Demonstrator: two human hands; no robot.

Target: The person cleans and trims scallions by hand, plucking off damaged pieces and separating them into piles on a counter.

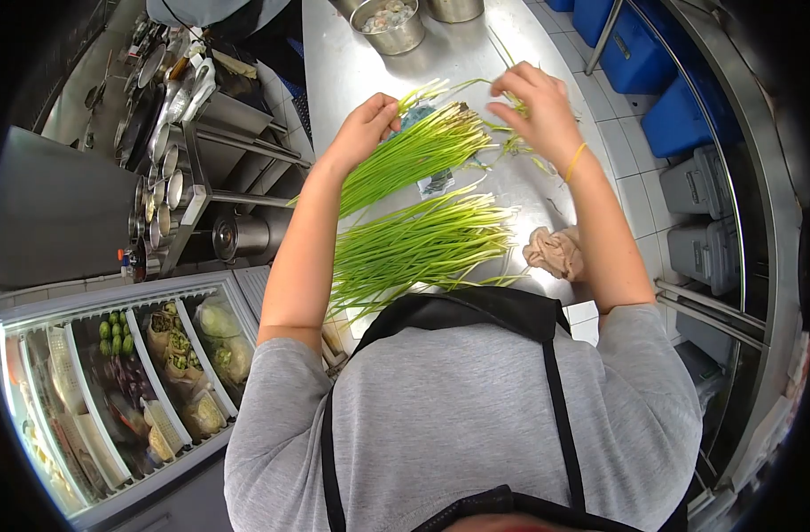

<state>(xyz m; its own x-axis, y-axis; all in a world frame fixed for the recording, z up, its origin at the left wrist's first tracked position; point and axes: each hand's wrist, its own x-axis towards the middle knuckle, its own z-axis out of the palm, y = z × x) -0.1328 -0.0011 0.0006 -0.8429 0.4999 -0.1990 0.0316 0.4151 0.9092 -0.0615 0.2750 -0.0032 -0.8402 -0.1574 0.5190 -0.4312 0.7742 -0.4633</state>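
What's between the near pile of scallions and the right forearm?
In the head view, a crumpled light-brown wad, cloth or paper I can't tell, lies on the steel table between the near pile of scallions and the right forearm.

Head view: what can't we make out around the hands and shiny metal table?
All in the head view:
Right hand: whether its grip holds anything; its own fingers hide the palm.
Crumpled brown bundle: right side, behind the bare right forearm.
Round silver metal pot, top right: contents, cut off by the top edge.
Blue-grey item by the left hand: shape, partly covered by green stalks.
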